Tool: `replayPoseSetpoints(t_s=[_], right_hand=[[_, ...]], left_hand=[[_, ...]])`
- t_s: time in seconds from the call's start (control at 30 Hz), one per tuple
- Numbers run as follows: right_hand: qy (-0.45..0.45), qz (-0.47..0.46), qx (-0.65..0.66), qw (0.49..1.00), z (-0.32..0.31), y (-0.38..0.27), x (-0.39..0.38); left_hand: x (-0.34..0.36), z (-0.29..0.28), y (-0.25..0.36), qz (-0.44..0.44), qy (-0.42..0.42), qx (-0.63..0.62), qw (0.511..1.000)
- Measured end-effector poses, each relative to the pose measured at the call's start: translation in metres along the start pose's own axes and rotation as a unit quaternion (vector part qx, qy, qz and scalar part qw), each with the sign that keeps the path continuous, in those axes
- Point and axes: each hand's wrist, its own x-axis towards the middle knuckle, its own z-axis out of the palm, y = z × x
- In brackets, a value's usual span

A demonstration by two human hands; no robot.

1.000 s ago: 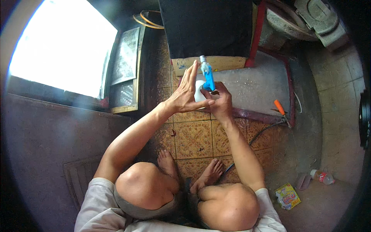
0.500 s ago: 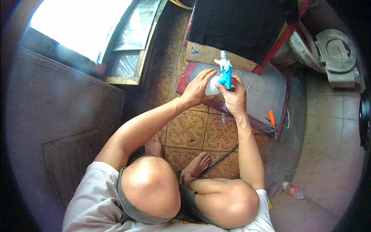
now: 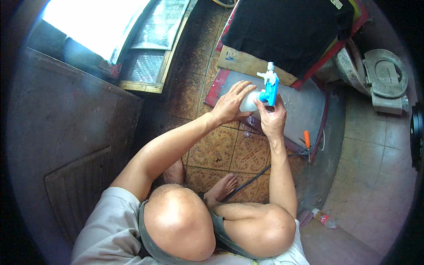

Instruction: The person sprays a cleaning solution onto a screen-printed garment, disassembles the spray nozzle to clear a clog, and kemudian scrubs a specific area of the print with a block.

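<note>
A translucent white spray bottle [image 3: 249, 100] with a blue and white trigger head [image 3: 270, 89] is held in front of me over a grey panel with a red border [image 3: 304, 104]. My left hand [image 3: 235, 100] is closed round the bottle's body from the left, fingers bent over its top. My right hand [image 3: 273, 114] grips the bottle at the base of the blue head, with the thumb at the neck. The head points away from me.
Black cloth [image 3: 282, 31] covers a wooden board [image 3: 238, 59] ahead. An orange-handled tool [image 3: 307, 138] with a hose lies right of my hands. A grimy toilet [image 3: 386, 77] is at right, a plastic bottle [image 3: 326, 219] lower right, a window [image 3: 88, 22] and wall [image 3: 84, 115] at left.
Both hands and the spray bottle have moved right in the picture; my left hand's fingers are more bent round the bottle. The view has also turned, shifting the surroundings.
</note>
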Motion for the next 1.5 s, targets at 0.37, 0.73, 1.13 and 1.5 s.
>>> replayPoseSetpoints(t_s=[0.37,0.73,1.13,1.5], right_hand=[[0.060,0.065,-0.041,0.995,0.014,-0.013,-0.009],[0.054,0.119,-0.070,0.989,0.007,-0.015,-0.008],[-0.007,-0.004,0.000,1.000,-0.002,0.006,-0.009],[-0.027,-0.064,-0.023,0.997,-0.006,0.020,0.001]], left_hand=[[-0.007,0.000,0.002,0.006,0.013,0.004,1.000],[0.072,-0.071,0.091,-0.127,0.065,-0.019,0.990],[0.093,-0.055,0.096,-0.077,-0.055,0.123,0.988],[0.097,-0.044,0.111,-0.099,-0.080,0.220,0.967]])
